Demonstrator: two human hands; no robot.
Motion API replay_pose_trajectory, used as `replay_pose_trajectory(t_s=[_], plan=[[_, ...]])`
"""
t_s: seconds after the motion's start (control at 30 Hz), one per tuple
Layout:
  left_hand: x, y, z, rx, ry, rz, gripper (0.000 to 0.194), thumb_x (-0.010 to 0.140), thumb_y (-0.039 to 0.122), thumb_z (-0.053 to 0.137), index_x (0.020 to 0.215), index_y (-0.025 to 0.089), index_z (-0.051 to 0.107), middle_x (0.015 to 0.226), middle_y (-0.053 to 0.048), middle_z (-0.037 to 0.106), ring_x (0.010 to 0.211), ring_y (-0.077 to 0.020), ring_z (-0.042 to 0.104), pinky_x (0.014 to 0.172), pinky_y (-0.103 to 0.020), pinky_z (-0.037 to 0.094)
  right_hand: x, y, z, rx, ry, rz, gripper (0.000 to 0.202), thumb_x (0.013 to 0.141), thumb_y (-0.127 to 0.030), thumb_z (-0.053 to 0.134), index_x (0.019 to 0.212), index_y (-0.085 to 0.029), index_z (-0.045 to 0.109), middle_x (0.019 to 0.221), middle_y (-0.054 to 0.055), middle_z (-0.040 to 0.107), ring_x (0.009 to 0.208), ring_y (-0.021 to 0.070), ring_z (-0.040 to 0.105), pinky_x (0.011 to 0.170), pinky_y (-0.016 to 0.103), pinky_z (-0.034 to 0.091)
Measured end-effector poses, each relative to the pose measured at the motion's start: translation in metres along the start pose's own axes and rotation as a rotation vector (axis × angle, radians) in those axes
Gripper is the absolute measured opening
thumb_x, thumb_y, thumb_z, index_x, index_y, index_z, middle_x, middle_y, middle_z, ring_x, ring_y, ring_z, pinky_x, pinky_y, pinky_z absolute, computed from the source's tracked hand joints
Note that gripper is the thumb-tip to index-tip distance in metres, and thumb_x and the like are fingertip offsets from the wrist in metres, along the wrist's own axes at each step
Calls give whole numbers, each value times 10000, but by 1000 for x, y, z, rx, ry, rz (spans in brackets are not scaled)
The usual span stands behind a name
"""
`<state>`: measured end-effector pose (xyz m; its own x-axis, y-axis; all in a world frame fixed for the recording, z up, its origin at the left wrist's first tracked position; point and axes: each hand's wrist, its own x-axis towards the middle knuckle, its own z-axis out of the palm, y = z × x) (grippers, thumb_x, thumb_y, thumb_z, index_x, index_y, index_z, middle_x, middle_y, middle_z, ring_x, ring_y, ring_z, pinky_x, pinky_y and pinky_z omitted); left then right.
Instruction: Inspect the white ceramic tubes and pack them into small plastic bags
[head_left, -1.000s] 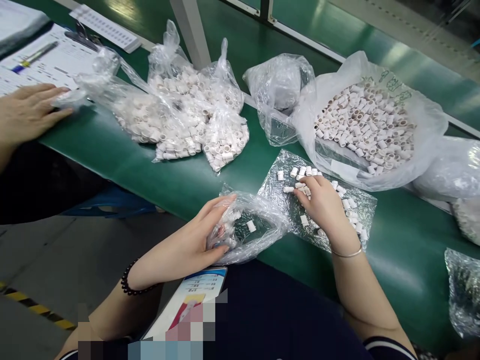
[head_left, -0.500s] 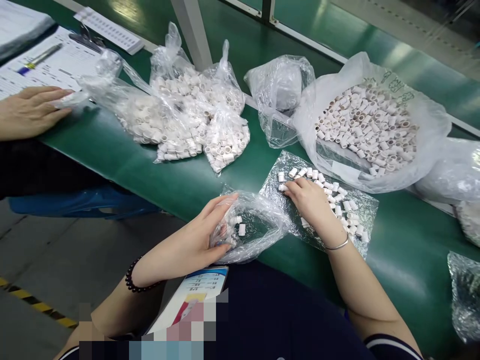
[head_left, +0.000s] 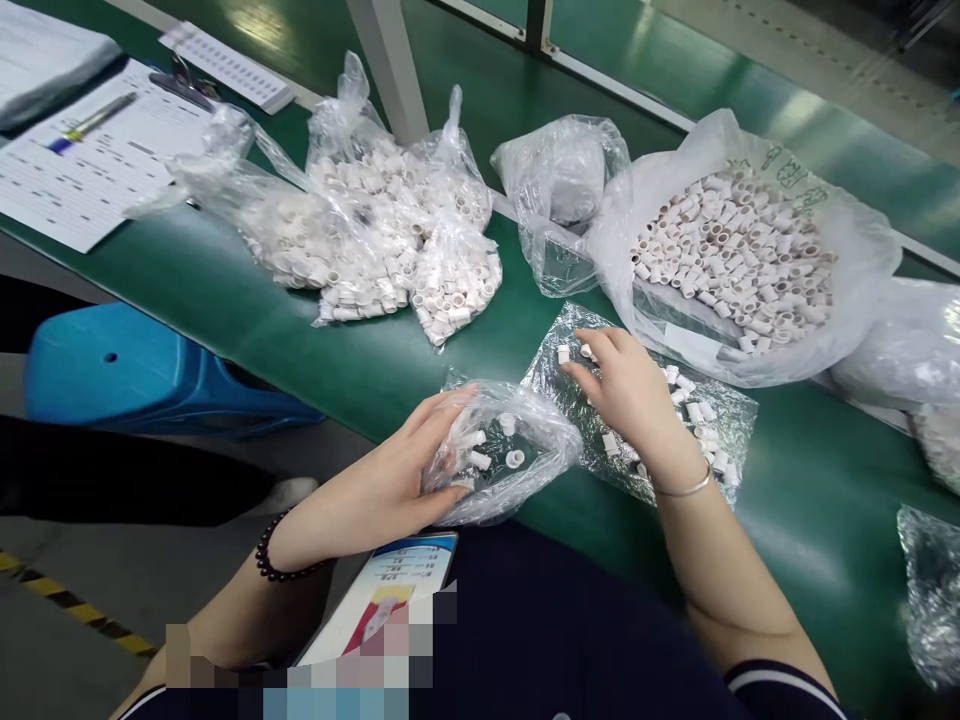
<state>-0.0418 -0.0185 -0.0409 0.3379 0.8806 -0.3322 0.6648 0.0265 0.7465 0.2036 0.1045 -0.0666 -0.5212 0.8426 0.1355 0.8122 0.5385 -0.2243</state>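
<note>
My left hand (head_left: 409, 470) grips the near-left side of an open clear plastic bag (head_left: 551, 440) at the table edge. Several small white tubular pieces (head_left: 514, 459) lie inside it. My right hand (head_left: 622, 385) is over a flat clear plastic sheet (head_left: 739, 415), its thumb and fingers apart with nothing seen between them. A loose white piece (head_left: 564, 354) is near those fingertips. More white pieces (head_left: 705, 433) are scattered on the sheet to the right, and some are hidden under the hand.
Filled bags of white pieces (head_left: 457, 290) stand at the back left of the green table (head_left: 285, 350). A large open bag (head_left: 862, 250) full of pieces is at the back right. Papers (head_left: 82, 200) with a pen are far left, above a blue stool (head_left: 112, 360).
More pieces are in the open bag and fewer on the sheet. My right hand has opened and shifted slightly. The other person's hand at left has gone, and the blue stool shows.
</note>
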Motion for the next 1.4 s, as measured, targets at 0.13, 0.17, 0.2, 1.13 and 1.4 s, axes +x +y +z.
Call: replay_pose_trajectory(t_s=[0.13, 0.17, 0.2, 1.13, 1.4], plan=[[0, 0, 1, -7, -5, -3, 765, 884, 282, 499, 1530, 283, 91, 1598, -77, 161, 1437, -311, 283, 1153, -459, 334, 24, 17, 11, -237, -261, 104, 573, 857, -512, 607, 1309, -169, 527, 1046, 174, 630, 952, 314, 581, 741, 405, 484], [0, -1, 2, -4, -2, 2, 765, 885, 284, 499, 1531, 288, 89, 1600, -73, 161, 1438, -314, 279, 1155, -460, 331, 27, 15, 13, -256, -289, 100, 574, 859, -524, 599, 1308, -174, 527, 1032, 170, 630, 953, 313, 576, 752, 404, 474], [0, -2, 2, -1, 3, 9, 763, 887, 284, 498, 1532, 292, 89, 1600, -70, 163, 1437, -314, 281, 1156, -458, 331, 29, 12, 15, -270, -306, 92, 550, 869, -522, 585, 1297, -181, 533, 1025, 164, 628, 955, 308, 572, 757, 396, 465], [5, 0, 5, -22, 48, 32, 812, 886, 341, 526, 1542, 321, 49, 1614, -66, 158, 1399, -355, 349, 1027, -434, 485, -4, 4, -14, 94, -27, 51, 230, 934, -267, 519, 1126, -168, 599, 1053, 114, 632, 768, 178, 622, 658, 324, 528], [5, -3, 5, 59, 34, 45, 857, 879, 318, 537, 1542, 315, -7, 1618, -63, 151, 1464, -348, 211, 1104, -469, 404, 19, 44, 19, -198, -156, 82, 245, 880, -257, 596, 1096, -149, 636, 1004, 151, 635, 723, 177, 579, 539, 268, 398]])
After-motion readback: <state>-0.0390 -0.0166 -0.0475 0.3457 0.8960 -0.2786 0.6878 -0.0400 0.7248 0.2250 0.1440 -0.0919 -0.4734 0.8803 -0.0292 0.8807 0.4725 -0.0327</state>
